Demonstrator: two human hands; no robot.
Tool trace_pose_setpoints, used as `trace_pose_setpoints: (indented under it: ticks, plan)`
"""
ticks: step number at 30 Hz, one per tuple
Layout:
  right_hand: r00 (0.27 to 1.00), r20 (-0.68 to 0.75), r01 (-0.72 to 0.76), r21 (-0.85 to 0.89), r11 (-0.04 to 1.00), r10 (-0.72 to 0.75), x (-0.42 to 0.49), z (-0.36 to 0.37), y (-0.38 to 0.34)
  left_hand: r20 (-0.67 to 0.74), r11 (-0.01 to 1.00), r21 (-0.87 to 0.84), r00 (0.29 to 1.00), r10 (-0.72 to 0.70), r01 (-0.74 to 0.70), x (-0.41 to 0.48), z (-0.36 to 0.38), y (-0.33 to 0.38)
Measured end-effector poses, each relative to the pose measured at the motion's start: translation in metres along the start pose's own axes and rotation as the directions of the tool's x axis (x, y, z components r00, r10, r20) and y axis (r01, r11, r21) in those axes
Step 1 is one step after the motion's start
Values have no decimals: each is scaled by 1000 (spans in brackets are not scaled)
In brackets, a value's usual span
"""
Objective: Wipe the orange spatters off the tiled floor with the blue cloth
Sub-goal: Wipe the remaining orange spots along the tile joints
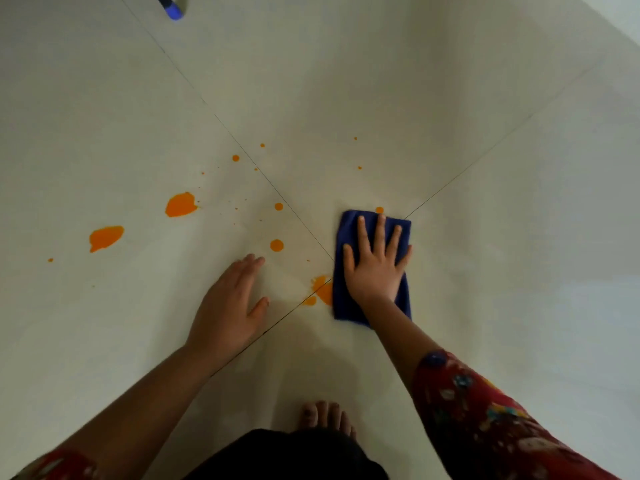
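A folded blue cloth lies flat on the pale tiled floor. My right hand presses on it with straight, spread fingers. An orange smear shows at the cloth's left edge, where the tile joints cross. A small orange dot sits at the cloth's far edge. Two large orange blotches lie to the left, one farther and one nearer, with round drops and fine specks between them. My left hand rests flat on the floor, fingers straight, just left of the smear.
A blue-tipped object pokes in at the top left edge. My bare foot stands on the floor at the bottom centre, close behind the cloth. Dark grout lines cross diagonally near the cloth.
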State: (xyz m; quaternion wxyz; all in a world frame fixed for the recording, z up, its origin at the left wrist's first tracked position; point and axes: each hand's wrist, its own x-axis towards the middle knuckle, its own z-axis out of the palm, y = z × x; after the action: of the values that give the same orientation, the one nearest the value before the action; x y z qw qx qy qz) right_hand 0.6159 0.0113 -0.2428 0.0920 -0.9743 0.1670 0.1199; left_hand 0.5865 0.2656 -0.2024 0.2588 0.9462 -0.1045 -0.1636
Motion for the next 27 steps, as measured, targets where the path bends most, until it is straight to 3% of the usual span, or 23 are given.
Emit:
trace_pose_setpoints:
  ticks: [3,5,8,10,12,15,17,19,21,25,27]
  plan:
    - [972,-28,234,-29,972,-234,-19,12,-8,-54,999,19,998,-27,28,13,6,-1]
    - [959,-20,280,-58,958,-281,-33,14,16,-69,999,27,997,-36,38,18,11,1]
    - [997,-71,9,7,1000,-8,-13,5,56,-64,997,54,997,-46,50,30,21,5]
    - [983,-74,-161,67,985,165,20,-5,57,-68,997,60,997,-47,51,40,26,7]
    - [975,-82,-201,98,975,209,52,-12,36,-70,997,68,997,-38,43,47,28,7]
    - [997,-76,-9,52,999,13,59,-10,0,-91,994,105,996,-7,17,45,28,1]
    - [971,-46,236,-16,972,-236,27,-2,-8,-103,995,92,994,-29,39,42,25,-7]
    - [935,-5,355,-36,934,-356,-3,2,10,-108,993,86,992,-66,75,39,20,-18]
    - [963,-47,264,-19,964,-265,8,-4,36,-129,990,90,987,-92,104,38,15,-27]
    - [986,-95,-131,80,988,138,82,-20,29,-140,986,125,986,-93,111,41,9,-36]
    - [992,-80,-88,77,993,94,100,-21,-5,-141,985,134,986,-92,111,45,8,-37]
